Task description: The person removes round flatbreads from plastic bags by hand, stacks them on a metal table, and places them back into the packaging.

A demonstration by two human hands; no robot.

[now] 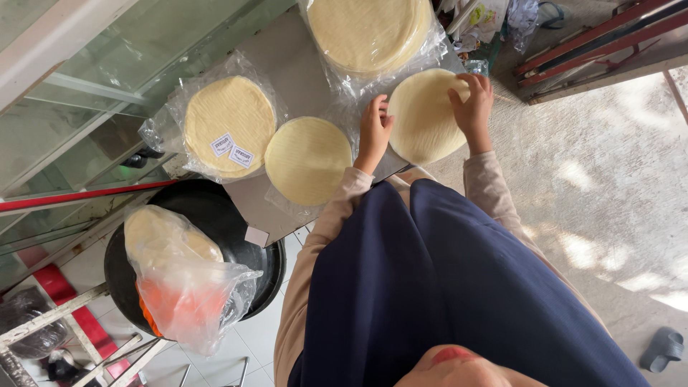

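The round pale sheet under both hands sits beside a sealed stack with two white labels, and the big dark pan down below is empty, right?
Not quite. The head view shows the dark pan holding a clear plastic bag of pale rounds and something orange; the rest stands.

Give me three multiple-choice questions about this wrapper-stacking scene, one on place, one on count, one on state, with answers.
1. Where does the bag with orange contents lie?
A. in the black pan
B. on the grey board
C. on the floor

2. How many white labels are on the bagged stack?
A. none
B. two
C. five

3. How does the right hand meet the bare round stack?
A. hovers apart
B. fingers on its far edge
C. fist under it

Answers: 1 A, the bag rests inside the pan's rim. 2 B, two labels show side by side. 3 B, fingertips lie on the edge; the left hand touches the near side.
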